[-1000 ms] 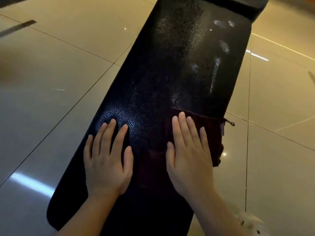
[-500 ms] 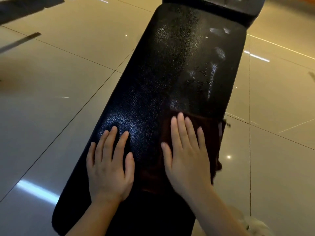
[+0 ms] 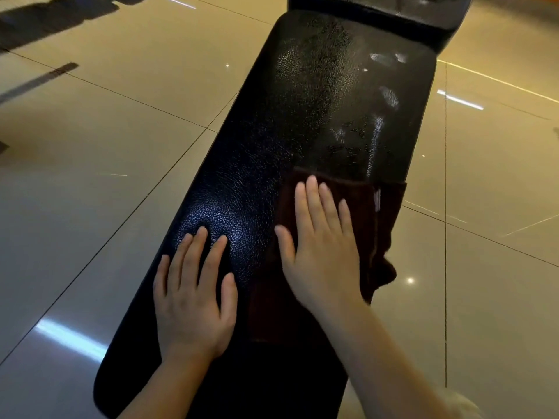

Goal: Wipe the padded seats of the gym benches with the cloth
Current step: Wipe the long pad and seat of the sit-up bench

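Glossy beige floor tiles (image 3: 99, 152) with dark grout lines fill the left side, catching streaks of reflected light. To their right a long black padded seat (image 3: 272, 140) runs from the near edge toward the far end, its grained vinyl shining where the light strikes it. The left hand (image 3: 193, 294) lies flat, palm down, on the bare near-left part of the pad, its fingers (image 3: 193, 252) straight and slightly spread, gripping nothing and not touching the cloth. Just beside it, the right hand (image 3: 320, 255) presses flat on a dark brown cloth (image 3: 375, 219), fingers extended and close together with the thumb set off to the left; nothing is pinched, the palm simply pins the fabric to the pad. The cloth spreads beneath and beyond those fingertips, its far edge lying just past them, and its right portion hangs over the seat's right edge. Farther along the pad, pale smears (image 3: 375, 131) show on the right half. A second black pad (image 3: 393, 13) adjoins the far end. More tiled floor lies to the right.
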`<state>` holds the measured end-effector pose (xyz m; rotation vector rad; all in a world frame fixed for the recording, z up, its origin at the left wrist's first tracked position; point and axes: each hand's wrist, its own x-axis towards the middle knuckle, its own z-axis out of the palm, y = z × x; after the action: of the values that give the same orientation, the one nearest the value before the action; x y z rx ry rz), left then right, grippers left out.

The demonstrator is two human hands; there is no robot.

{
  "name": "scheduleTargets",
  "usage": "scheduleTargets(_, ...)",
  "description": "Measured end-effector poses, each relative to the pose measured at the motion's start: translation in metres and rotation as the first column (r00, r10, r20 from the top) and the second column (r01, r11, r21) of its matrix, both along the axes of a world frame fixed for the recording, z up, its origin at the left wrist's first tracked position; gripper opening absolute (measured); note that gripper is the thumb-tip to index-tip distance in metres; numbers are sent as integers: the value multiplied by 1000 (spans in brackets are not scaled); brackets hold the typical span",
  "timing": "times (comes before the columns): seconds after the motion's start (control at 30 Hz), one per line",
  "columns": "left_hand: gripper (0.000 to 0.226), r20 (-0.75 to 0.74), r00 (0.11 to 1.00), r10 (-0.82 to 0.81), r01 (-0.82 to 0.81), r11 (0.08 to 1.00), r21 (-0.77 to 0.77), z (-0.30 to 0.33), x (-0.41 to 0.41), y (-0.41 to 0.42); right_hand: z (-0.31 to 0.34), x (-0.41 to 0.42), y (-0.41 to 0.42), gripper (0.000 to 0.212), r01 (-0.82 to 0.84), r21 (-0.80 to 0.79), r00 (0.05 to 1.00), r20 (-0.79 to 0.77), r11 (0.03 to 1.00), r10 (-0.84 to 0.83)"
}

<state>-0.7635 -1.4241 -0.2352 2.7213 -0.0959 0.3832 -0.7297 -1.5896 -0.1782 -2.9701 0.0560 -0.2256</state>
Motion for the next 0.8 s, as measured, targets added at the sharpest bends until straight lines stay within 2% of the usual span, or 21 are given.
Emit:
scheduleTargets(0.13,54,22,1000,-4,4,1000,-12,-1,0,0,-19,-65,9,64,41,27,999,17,999,-41)
scheduleTargets(0.27,55,17,1000,-8,8,1000,-10,-1,0,0,-12,-24,9,67,53,32,998,36,998,-54)
scheduleTargets(0.37,55,0,1000,-4,4,1000,-2,-1,-1,-1,2,22,7,69,23,38,999,-26,999,-22)
scheduleTargets(0.43,55,-7,1000,2,-2,1000,-2,0,0,0,1,20,3,69,-1,22,1000,-26,1000,2)
scheduleTargets(0.63,55,18,1000,-3,3,1000,-12,0,0,0,-15,-55,3,64,23,26,1000,-14,999,-23)
scheduleTargets(0.73,55,20,1000,-7,7,1000,-12,0,0,1,-6,-25,4,66,4,-5,1000,-21,1000,-4)
scheduleTargets(0.8,55,13,1000,-3,3,1000,-12,0,0,0,10,10,1,66,-45,-17,995,-89,999,43)
